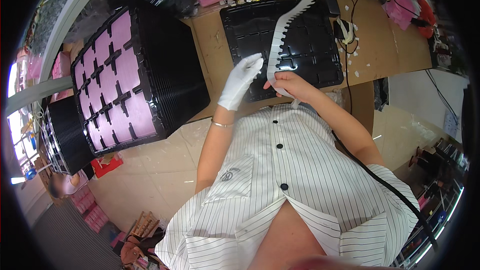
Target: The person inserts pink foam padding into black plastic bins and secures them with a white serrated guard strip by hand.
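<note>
1. Head view, left side: a tall stack of nested black plastic trays point(185, 65) leans at the table's edge, its face showing pale pink rectangular sheets point(122, 32) among black cross-shaped dividers.
2. Left hand, in a white fabric glove point(243, 75): fingers gathered narrowly over the left part of a flat tray; whether they pinch anything cannot be told. A silver bracelet point(221, 124) circles the wrist.
3. Flat black plastic tray with moulded ridges point(240, 30): lies on the brown tabletop point(210, 45).
4. Long white strip with one notched edge point(275, 55): descends from the upper border, passing over the tray to the right hand.
5. Bare right hand point(295, 87): holds the strip's lower part between thumb and fingers.
6. Small white scraps point(356, 74): scattered right of the tray.
</note>
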A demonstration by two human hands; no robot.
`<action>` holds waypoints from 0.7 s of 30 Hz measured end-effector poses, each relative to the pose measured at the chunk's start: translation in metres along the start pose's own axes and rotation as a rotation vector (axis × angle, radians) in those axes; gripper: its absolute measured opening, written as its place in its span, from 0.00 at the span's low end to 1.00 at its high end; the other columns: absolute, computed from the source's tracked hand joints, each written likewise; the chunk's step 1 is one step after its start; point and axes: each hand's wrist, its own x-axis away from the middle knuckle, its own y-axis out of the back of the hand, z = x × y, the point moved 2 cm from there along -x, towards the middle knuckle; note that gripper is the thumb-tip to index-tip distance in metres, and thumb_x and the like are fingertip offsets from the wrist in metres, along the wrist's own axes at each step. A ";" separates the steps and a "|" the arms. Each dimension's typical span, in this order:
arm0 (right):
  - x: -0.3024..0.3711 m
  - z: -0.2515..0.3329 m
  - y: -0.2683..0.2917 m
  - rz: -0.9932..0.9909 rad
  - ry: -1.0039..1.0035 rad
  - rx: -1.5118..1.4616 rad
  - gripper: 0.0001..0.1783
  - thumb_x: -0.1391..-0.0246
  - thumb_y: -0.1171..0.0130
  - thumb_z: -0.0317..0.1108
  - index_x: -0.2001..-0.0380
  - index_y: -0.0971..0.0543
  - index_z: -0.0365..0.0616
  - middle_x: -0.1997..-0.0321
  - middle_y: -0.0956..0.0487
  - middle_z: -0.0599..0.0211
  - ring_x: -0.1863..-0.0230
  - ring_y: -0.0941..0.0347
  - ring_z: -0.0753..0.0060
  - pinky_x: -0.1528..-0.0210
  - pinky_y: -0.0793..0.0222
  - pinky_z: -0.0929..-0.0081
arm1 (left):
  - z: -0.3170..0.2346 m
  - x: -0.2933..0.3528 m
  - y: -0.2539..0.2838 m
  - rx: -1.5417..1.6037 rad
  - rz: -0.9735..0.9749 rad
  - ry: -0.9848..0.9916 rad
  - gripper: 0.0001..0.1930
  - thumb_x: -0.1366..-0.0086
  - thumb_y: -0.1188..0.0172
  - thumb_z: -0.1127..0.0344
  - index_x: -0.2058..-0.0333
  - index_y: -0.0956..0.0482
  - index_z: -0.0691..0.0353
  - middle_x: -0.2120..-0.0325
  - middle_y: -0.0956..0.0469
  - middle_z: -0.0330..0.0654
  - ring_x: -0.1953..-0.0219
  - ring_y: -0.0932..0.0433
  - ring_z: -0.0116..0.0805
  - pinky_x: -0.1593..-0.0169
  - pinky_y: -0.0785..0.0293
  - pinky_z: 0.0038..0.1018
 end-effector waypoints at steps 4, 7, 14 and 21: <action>0.004 0.004 -0.002 0.032 -0.054 0.044 0.11 0.44 0.49 0.30 0.61 0.21 0.38 0.64 0.23 0.70 0.74 0.32 0.81 0.67 0.33 0.82 | -0.013 -0.009 -0.006 0.007 0.081 0.099 0.19 0.37 0.39 0.60 0.50 0.22 0.64 0.61 0.20 0.37 0.67 0.30 0.16 0.64 0.35 0.14; 0.007 0.000 0.000 0.101 -0.118 0.165 0.16 0.41 0.48 0.39 0.56 0.22 0.39 0.58 0.20 0.70 0.71 0.32 0.81 0.64 0.33 0.82 | -0.011 -0.014 -0.004 -0.073 0.301 -0.012 0.11 0.38 0.38 0.65 0.60 0.17 0.63 0.69 0.20 0.32 0.74 0.33 0.17 0.71 0.37 0.15; -0.003 0.004 -0.003 -0.289 0.374 -0.019 0.13 0.41 0.43 0.40 0.57 0.22 0.44 0.69 0.24 0.80 0.71 0.34 0.85 0.65 0.35 0.82 | 0.013 -0.006 0.005 0.100 -0.146 0.027 0.10 0.38 0.36 0.67 0.62 0.21 0.68 0.70 0.19 0.40 0.72 0.21 0.22 0.68 0.27 0.17; -0.008 0.018 -0.012 -0.505 0.537 0.490 0.06 0.52 0.34 0.29 0.70 0.20 0.41 0.82 0.37 0.77 0.78 0.40 0.83 0.73 0.40 0.80 | 0.026 0.015 0.012 0.155 -0.199 -0.018 0.11 0.39 0.37 0.70 0.60 0.23 0.70 0.70 0.19 0.42 0.75 0.21 0.24 0.70 0.25 0.17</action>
